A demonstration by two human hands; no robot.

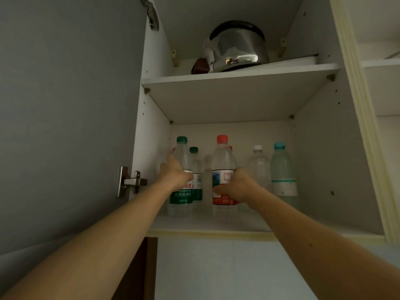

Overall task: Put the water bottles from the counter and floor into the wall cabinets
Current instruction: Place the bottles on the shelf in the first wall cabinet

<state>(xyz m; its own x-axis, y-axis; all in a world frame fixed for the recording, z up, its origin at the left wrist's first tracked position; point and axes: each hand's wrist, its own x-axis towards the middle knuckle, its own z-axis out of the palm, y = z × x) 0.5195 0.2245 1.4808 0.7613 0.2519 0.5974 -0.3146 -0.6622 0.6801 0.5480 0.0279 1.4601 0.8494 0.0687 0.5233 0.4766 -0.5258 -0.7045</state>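
Observation:
Both my arms reach up into the open wall cabinet's lower shelf (216,224). My left hand (173,173) grips a green-capped water bottle (181,152) with a green label, standing at the shelf's left front. My right hand (238,186) grips a red-capped bottle (223,156) with a red label, standing near the middle. Behind them stand another green-capped bottle (195,165), a slim clear bottle (208,180), a white-capped clear bottle (258,163) and a teal-capped bottle (282,169) at the right. Both held bottles stand upright; I cannot tell whether they touch the shelf.
The upper shelf (238,76) carries a steel kettle (238,46) and a small brown object (200,66). The cabinet door (65,115) hangs open on the left, with its hinge (129,181) near my left forearm. A neighbouring cabinet compartment (381,61) lies to the right.

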